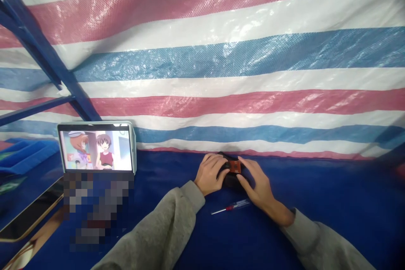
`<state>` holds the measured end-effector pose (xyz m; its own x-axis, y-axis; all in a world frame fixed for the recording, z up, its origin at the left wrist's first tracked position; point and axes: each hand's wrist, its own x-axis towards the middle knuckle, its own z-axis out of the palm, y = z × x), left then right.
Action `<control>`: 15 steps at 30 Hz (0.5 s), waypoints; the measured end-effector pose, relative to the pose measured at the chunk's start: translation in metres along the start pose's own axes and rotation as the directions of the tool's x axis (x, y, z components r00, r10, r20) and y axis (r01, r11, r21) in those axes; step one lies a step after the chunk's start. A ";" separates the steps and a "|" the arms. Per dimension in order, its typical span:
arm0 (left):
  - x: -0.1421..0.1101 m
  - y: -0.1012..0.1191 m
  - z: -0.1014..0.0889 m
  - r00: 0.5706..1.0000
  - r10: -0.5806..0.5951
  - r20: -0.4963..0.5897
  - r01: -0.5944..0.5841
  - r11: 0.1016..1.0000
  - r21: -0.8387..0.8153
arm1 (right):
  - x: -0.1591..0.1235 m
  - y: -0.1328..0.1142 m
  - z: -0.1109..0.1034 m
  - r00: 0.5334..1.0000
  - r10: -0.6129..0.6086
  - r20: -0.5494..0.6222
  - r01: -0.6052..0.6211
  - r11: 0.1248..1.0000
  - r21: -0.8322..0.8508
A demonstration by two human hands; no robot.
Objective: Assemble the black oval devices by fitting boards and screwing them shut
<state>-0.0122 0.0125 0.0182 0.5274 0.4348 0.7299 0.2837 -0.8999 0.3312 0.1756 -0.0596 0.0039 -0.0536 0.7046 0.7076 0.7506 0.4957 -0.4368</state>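
Note:
A small orange-brown piece, perhaps a circuit board, sits at a dark object on the blue table. From the left, my left hand curls its fingers and thumb round the dark object beside the board. My right hand grips the board's right edge, index finger above and thumb below. Much of the dark object is hidden behind both hands, so I cannot make out its kind. Just below them lies a screwdriver with a clear handle and a red collar, its thin shaft pointing left; neither hand touches it.
To the left, a tablet stands upright, playing a cartoon. A phone lies beside it, near blue trays. Behind the blue table hangs a striped plastic sheet; a blue metal frame crosses the upper left.

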 end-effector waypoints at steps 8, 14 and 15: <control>-0.004 -0.001 0.002 0.999 -0.007 -0.052 0.005 0.999 -0.040 | 0.001 0.003 0.004 0.998 0.062 -0.022 -0.063 0.996 -0.061; -0.006 -0.003 0.004 0.997 -0.055 -0.051 0.050 0.994 -0.094 | 0.002 0.006 0.006 0.988 0.130 -0.086 -0.137 0.987 -0.080; -0.007 -0.004 0.004 0.998 -0.046 -0.047 0.041 0.994 -0.098 | 0.001 0.006 0.006 0.987 0.136 -0.091 -0.143 0.986 -0.080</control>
<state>-0.0136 0.0128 0.0095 0.4756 0.4736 0.7413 0.2252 -0.8802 0.4179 0.1763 -0.0526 -0.0010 0.1089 0.7166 0.6889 0.8006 0.3475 -0.4881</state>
